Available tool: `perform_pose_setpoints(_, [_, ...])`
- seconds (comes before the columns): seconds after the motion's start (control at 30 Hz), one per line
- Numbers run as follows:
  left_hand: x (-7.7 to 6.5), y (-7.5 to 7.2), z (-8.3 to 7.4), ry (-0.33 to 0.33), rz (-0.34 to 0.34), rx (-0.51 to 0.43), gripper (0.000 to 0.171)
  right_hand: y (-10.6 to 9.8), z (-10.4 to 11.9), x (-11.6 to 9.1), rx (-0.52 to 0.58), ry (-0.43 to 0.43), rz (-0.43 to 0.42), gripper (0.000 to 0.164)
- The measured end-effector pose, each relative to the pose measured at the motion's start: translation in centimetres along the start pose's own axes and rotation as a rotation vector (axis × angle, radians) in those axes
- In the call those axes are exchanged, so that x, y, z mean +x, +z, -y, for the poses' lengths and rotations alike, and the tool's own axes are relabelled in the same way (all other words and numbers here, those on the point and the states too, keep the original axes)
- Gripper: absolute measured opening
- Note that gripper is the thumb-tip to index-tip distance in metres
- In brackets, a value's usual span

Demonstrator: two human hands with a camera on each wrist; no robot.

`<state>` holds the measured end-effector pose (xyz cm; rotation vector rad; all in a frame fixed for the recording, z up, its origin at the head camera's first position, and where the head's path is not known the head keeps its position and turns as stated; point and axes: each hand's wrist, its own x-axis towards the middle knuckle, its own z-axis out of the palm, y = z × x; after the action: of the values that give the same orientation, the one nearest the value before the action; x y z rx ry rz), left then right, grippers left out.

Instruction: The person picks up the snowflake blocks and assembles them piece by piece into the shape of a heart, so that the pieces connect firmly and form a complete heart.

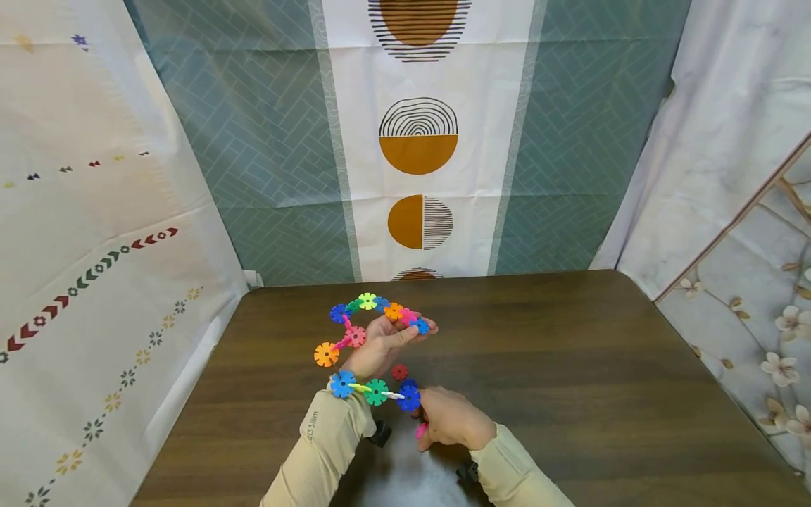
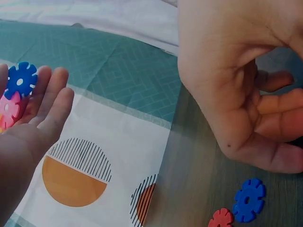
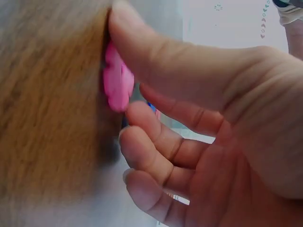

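Observation:
A chain of colourful notched plastic discs [image 1: 376,392] curves around my left hand [image 1: 372,350], from the fingertips over the wrist and forearm. The left thumb and fingers hold its end, where a blue disc [image 2: 21,80] and a pink disc [image 2: 9,109] lie against the fingers. My right hand [image 1: 455,417] is low at the table near the body, palm side toward its wrist camera. Its thumb and curled fingers are around a loose pink disc [image 3: 118,78] close against the tabletop. That disc [image 1: 422,429] is partly hidden by the hand from above.
A loose red disc [image 1: 400,371] and a dark blue disc [image 2: 248,200] lie on the brown wooden table [image 1: 570,366] between the hands. Patterned cloths [image 1: 272,141] hang behind and at both sides of the table. A black wrist device [image 1: 380,434] sits under the left sleeve.

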<state>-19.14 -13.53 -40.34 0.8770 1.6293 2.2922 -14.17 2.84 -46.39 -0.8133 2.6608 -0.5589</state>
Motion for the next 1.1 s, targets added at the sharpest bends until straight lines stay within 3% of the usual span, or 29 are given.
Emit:
perform_pose_setpoints(0.2, [-0.1,0.2,0.1,0.008,-0.013,-0.054,0.025,-0.2,-0.4,-0.1,0.074,-0.011,-0.001,0.033])
perform_pose_setpoints(0.37, [-0.1,0.2,0.1,0.009,-0.030,-0.077,0.028,-0.8,-1.4,-0.1,0.223,-0.050,-0.055,0.018])
perform_pose_setpoints(0.6, [-0.2,0.3,-0.1,-0.026,-0.051,-0.050,0.030,-3.1,-2.2,-0.2,0.456,-0.093,-0.307,0.008])
perform_pose_setpoints(0.83, [-0.2,0.1,0.0,-0.035,-0.056,-0.019,0.031,-5.4,-2.0,-1.1,0.653,-0.110,-0.589,0.013])
perform_pose_setpoints(1.1, [-0.1,0.4,0.1,-0.057,-0.065,-0.022,0.032,-6.2,-1.5,-1.5,0.686,-0.128,-0.693,0.015])
